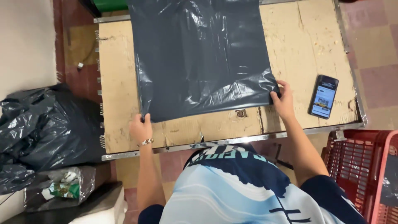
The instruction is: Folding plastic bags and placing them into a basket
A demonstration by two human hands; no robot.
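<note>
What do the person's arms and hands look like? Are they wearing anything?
Both arms are bare up to short dark navy sleeves. The left hand has a light, patterned bracelet at the wrist. The right hand wears nothing: no glove, ring or watch shows. The shirt is light blue and white with navy shapes.
</note>
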